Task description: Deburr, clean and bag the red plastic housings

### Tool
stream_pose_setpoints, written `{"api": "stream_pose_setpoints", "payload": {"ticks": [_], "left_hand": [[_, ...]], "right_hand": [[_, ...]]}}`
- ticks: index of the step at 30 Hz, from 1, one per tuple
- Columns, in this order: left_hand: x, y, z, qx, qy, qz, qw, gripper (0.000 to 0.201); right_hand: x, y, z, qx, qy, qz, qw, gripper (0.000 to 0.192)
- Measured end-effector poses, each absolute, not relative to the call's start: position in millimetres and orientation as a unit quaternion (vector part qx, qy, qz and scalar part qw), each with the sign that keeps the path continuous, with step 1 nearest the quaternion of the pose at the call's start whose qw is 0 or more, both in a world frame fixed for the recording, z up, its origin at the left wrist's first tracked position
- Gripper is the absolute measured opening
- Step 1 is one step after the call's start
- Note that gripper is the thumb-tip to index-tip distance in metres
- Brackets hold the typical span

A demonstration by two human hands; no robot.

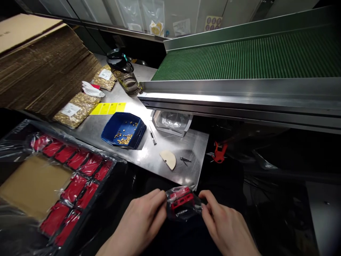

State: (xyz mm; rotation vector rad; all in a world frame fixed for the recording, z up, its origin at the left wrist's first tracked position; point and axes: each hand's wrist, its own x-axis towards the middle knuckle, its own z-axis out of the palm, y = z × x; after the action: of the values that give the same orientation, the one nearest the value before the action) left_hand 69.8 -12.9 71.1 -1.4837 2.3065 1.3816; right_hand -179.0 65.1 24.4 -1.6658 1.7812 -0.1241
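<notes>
Between my hands, above my lap, is a red plastic part with slots, wrapped in a clear plastic bag. My left hand pinches the bag's left edge between thumb and fingers. On the other side, my right hand grips the bag's right end with thumb and forefinger. The part's exact kind cannot be made out. To my left, a lined crate contains several similar bagged red parts in rows, with a brown cardboard sheet on top.
On the metal table are a blue bin of small brass pieces, a knife, a beige half-disc, nail clippers, a grey tray and a bottle. A green conveyor runs behind; stacked cardboard stands left.
</notes>
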Motion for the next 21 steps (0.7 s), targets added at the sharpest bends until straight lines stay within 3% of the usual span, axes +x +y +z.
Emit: {"api": "stream_pose_setpoints", "payload": {"ticks": [4,9,11,16,19,21], "left_hand": [[67.7,-23.1,92.0,-0.436,0.756,0.487,0.026,0.021],[65.3,-25.8,90.3,-0.354,0.789,0.499,-0.062,0.017],[62.4,-19.0,74.3,-0.299,0.825,0.470,-0.101,0.013],[47.3,13.6,18.1,-0.260,0.872,0.353,-0.218,0.009],[45.5,26.6,-4.6,-0.262,0.880,0.337,-0.207,0.008],[49.1,30.4,-12.7,-0.269,0.880,0.333,-0.207,0.023]], "right_hand": [[-184.4,53.2,45.6,-0.596,0.692,-0.078,0.398,0.024],[-178.8,39.3,59.2,-0.463,0.573,-0.205,0.644,0.026],[-173.4,37.5,57.3,-0.408,0.514,-0.267,0.706,0.032],[-158.1,35.0,43.3,-0.351,0.468,-0.286,0.759,0.060],[-151.4,33.5,32.2,-0.313,0.461,-0.272,0.785,0.061],[-150.2,33.8,23.3,-0.274,0.456,-0.273,0.802,0.055]]}}
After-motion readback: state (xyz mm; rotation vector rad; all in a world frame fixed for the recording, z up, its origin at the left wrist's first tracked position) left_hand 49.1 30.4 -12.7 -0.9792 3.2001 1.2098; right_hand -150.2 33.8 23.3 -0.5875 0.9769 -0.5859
